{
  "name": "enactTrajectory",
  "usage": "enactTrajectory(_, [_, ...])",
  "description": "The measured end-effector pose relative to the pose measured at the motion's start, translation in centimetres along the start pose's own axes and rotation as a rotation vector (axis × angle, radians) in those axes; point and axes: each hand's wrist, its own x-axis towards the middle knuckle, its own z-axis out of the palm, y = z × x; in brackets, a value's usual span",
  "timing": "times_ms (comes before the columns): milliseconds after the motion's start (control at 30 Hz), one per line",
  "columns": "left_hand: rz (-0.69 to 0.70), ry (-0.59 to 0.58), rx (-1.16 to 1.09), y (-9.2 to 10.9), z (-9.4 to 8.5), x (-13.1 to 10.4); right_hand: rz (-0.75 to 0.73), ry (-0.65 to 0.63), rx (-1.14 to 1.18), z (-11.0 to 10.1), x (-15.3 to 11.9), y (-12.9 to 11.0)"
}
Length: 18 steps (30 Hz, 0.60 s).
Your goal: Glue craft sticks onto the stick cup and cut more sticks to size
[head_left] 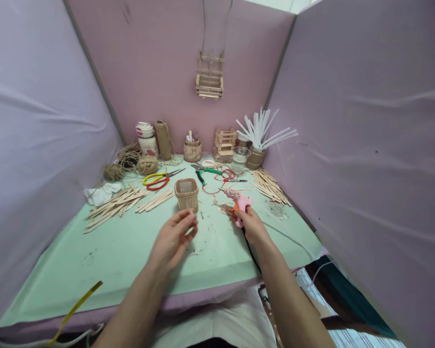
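Note:
A small square basket (187, 197) of wooden sticks with a braided rim stands upright on the green tabletop (119, 251). Just in front of it is my left hand (177, 234), its thumb and fingertips pinched together; anything between them is too small to make out. To the right, my right hand (247, 220) is wrapped round the handle of a pink glue gun (242, 202), whose nozzle points up and left, a little right of the basket. Small scraps lie between the two hands.
Wooden sticks (119, 205) lie left, more sticks (271, 186) right. Behind are scissors (157, 181), pliers (201, 176), red cord (227, 171), twine balls (148, 164), a clear cup (240, 158) and white glue sticks (257, 128). A stick swing (209, 87) hangs above.

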Motion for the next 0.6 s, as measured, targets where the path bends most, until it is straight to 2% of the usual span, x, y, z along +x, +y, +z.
enactTrajectory(100, [0.369, 0.026, 0.016, 3.5, -1.2, -3.5, -0.064, 0.074, -0.039, -0.7, 1.4, 0.0])
enactTrajectory(133, [0.452, 0.021, 0.013, 4.3, -1.6, -4.4, -0.088, 0.098, -0.050, -0.9, 1.9, -0.3])
enactTrajectory(200, [0.503, 0.012, -0.007, 5.0, -2.2, -5.2, -0.128, 0.125, -0.061, -1.3, 2.5, -1.2])
enactTrajectory(300, [0.373, 0.010, -0.053, 4.0, -2.4, -4.2, -0.171, 0.096, -0.047, -1.7, 2.1, -2.8])
enactTrajectory(467, [-0.015, -0.101, -0.212, -0.4, -2.1, 0.0, -0.168, -0.011, -0.046, -2.2, -0.4, -4.4])
enactTrajectory(600, [-0.159, -0.134, -0.303, -2.9, -2.1, 2.0, -0.185, -0.037, -0.077, -2.4, -1.9, -4.8])
